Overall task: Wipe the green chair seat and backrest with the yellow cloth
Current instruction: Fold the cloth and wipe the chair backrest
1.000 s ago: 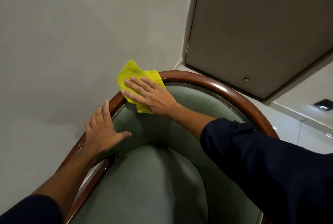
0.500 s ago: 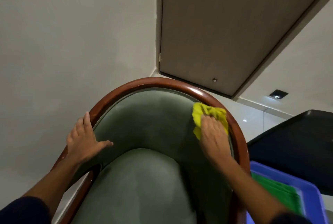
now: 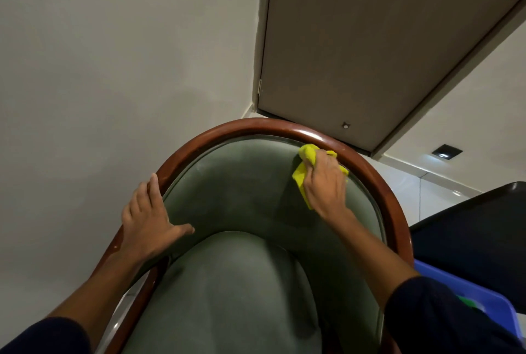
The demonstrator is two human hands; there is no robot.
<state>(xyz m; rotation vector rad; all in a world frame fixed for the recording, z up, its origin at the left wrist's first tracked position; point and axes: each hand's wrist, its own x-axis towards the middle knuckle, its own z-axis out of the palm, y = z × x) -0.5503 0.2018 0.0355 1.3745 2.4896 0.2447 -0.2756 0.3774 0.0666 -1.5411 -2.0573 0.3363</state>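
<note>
The green chair has a curved green backrest (image 3: 244,182) framed by a glossy brown wooden rim (image 3: 256,125), and a green seat cushion (image 3: 227,296) below it. My right hand (image 3: 324,185) presses the crumpled yellow cloth (image 3: 306,160) against the upper right of the backrest, just inside the rim. My left hand (image 3: 148,225) lies flat on the left side of the wooden rim, fingers spread, thumb on the green padding.
A plain grey wall (image 3: 113,68) stands behind the chair, with a closed door (image 3: 384,40) to the right. A dark table (image 3: 469,234) and a blue bin (image 3: 478,302) with something green inside sit at the right.
My right hand swept the yellow cloth from the top left of the backrest across to its upper right side. My left hand stayed on the left rim.
</note>
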